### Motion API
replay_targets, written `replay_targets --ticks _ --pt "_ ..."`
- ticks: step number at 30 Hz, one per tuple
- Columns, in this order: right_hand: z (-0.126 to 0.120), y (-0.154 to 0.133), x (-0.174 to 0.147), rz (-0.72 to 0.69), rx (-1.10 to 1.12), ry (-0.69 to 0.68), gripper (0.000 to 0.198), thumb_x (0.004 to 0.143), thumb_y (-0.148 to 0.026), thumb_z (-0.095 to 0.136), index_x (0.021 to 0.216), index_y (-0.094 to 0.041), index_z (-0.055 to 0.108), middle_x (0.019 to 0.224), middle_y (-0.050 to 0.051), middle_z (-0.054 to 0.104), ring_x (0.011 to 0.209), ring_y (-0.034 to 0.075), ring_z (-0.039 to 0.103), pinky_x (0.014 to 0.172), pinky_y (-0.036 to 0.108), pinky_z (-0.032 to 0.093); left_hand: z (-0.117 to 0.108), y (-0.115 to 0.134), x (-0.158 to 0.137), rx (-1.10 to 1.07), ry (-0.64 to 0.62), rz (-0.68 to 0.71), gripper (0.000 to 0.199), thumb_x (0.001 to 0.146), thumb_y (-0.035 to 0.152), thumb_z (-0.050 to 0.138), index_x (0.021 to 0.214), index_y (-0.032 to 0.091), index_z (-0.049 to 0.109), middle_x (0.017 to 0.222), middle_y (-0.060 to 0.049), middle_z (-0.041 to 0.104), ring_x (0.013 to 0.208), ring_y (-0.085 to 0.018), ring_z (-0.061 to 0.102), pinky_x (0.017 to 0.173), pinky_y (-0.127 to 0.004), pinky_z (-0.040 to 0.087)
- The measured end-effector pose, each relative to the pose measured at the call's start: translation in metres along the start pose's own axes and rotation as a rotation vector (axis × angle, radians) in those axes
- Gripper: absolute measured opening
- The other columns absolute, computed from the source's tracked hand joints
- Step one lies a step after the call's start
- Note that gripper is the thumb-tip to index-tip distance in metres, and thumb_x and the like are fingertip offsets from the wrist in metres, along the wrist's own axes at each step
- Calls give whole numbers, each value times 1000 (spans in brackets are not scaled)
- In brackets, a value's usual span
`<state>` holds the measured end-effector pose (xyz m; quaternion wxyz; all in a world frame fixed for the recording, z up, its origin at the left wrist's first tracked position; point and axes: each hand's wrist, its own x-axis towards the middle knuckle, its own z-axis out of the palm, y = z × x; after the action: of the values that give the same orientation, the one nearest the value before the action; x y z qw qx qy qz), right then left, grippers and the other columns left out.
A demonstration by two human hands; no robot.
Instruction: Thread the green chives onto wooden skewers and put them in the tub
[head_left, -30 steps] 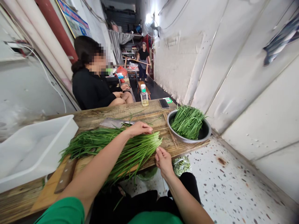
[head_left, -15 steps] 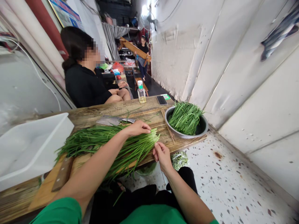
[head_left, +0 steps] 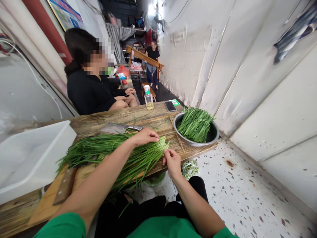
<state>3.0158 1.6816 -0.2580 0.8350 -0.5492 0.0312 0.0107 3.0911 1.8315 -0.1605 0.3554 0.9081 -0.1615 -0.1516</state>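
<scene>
Rough wooden table [head_left: 138, 117], shiny metal bowl [head_left: 214, 138], smooth white plastic tub [head_left: 37, 155].

A long bundle of green chives [head_left: 116, 153] lies flat across the wooden table, pale cut ends together.

The left hand [head_left: 145, 136] lies palm down at the end of a bare forearm that runs from the green sleeve at 7 o'clock up toward the centre, its fingers [head_left: 154, 134] curled lightly and pointing toward 3 o'clock. The right hand [head_left: 171, 162] rises from 5 o'clock on a bare forearm, wrist straight, its fingers [head_left: 165, 153] drawn together in a pinch just below the left hand's fingertips.
</scene>
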Motion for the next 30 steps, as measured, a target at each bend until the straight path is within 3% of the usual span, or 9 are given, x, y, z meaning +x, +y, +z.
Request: replay_targets --ticks 7,19,30 --pt "2 -1 4 30 82 -32 22 71 -35 57 61 -17 48 37 -9 41 31 4 33 36 17 29 0 1 -3 -22 23 -1 35 64 41 59 84 12 67 80 -2 67 74 -16 56 69 -22 39" --pt "-2 11 8 47 157 1 19 67 -33 60 65 -17 53 47 -7 49 41 6 43 44 18 36 5 2 -2 -34 18 11 35 65 40 59 85 12 67 80 -3 67 74 -16 56 70 -23 39" --pt "-3 10 10 10 112 -7 29 70 -36 59 52 -17 46 41 -8 40 37 5 36 40 18 29 8 0 -3 -50 -1 36 33 66 37 59 85 12 67 80 -3 67 73 -15 56 69 -21 39"
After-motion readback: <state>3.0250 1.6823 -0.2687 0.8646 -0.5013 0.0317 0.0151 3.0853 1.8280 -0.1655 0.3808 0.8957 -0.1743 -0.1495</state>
